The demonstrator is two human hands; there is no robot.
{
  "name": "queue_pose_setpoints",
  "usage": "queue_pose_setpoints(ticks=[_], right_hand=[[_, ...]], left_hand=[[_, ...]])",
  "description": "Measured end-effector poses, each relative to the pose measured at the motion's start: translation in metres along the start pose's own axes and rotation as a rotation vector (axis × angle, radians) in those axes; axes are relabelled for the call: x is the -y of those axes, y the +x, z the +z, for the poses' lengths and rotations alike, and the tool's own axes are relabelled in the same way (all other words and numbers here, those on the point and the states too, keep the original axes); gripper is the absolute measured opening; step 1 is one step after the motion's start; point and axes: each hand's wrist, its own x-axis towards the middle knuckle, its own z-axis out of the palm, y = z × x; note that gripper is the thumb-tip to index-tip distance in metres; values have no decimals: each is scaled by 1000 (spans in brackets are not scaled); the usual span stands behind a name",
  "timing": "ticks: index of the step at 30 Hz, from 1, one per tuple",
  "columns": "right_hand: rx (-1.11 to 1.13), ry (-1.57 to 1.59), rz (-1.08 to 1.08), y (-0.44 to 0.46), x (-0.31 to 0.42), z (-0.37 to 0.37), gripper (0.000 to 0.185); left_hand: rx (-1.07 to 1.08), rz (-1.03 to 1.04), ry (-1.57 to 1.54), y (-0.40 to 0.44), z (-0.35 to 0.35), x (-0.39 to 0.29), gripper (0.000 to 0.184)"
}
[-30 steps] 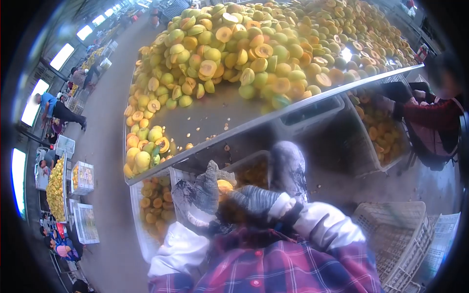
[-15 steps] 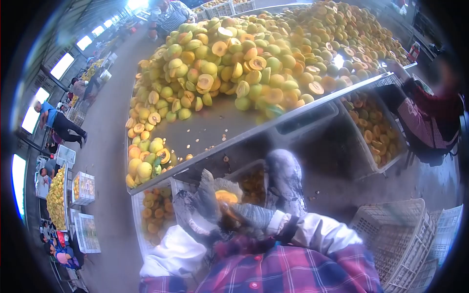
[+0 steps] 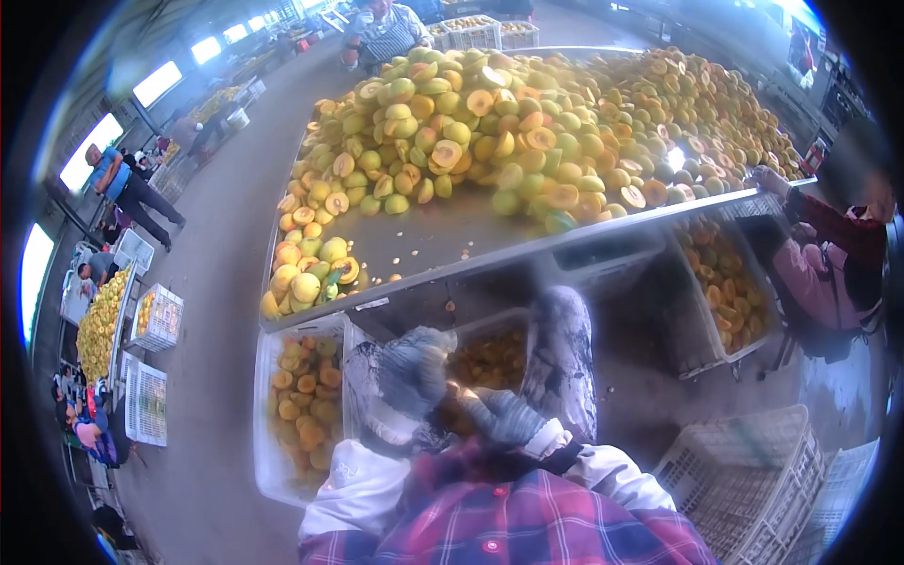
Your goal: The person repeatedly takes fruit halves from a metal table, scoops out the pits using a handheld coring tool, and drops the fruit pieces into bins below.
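Sits before a broad metal-rimmed table (image 3: 405, 243), in a plaid top with white sleeves and with a gray glove on each hand. Brings both hands together low over the lap — cannot tell whether touching or just apart. Holds the left hand (image 3: 414, 372) back outward, rounded and blurred; cannot tell whether wide, narrow or wrapped around anything. Holds the right hand (image 3: 507, 416) with fingers bent and aimed at the left; shows an orange patch (image 3: 459, 389) near those fingertips, too smeared to name or to call held.

Has cut fruit halves (image 3: 494, 358) in a container between the knees, just beyond the hands, and more in a white plastic crate (image 3: 264, 414) beside the left knee. Faces a high heap of yellow-green stone fruit (image 3: 414, 141) on the table, some cut open to orange flesh, with a smaller cluster (image 3: 311, 281) at the near left corner — all well apart from the hands.

Shares the table with a seated co-worker (image 3: 833, 282) at the right, with one hand at the rim and with another fruit-filled crate nearby, and with a person in a striped apron (image 3: 388, 36) at the far side. Has gray crates (image 3: 744, 471) on the floor to the right.
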Motion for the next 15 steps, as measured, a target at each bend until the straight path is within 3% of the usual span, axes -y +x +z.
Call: queue_pose_setpoints(ticks=[2,3,4,6,7,10,11,12,13,14,15], right_hand=[[-69,60,270,6,9,-5,48],[-132,169,332,8,36,-11,43],[-123,167,334,8,50,-13,43],[-38,-37,300,13,67,-20,44],[-115,-199,144,16,56,-15,37],[64,-350,136,19,88,-24,36],[34,-419,110,17,73,-20,38],[47,-443,154,14,71,-22,38],[5,-264,177,9,48,-19,39],[-34,-84,197,4,20,-17,40],[11,-152,244,-1,7,-16,40]], left_hand=[[-87,-548,-830,-26,18,22,36],[-87,-554,-829,-30,14,16,36],[-120,-693,-815,-31,10,5,41],[-179,-939,-787,-21,6,-4,51],[-213,-909,-821,-65,38,39,46],[-142,-934,-754,-10,-6,-16,37],[-116,-940,-720,5,-12,-25,33],[-133,-621,-122,-23,-15,6,27],[-152,-273,455,-47,-13,37,24],[-142,-209,1102,-10,-42,-3,20],[26,-313,701,-68,-58,74,13]])
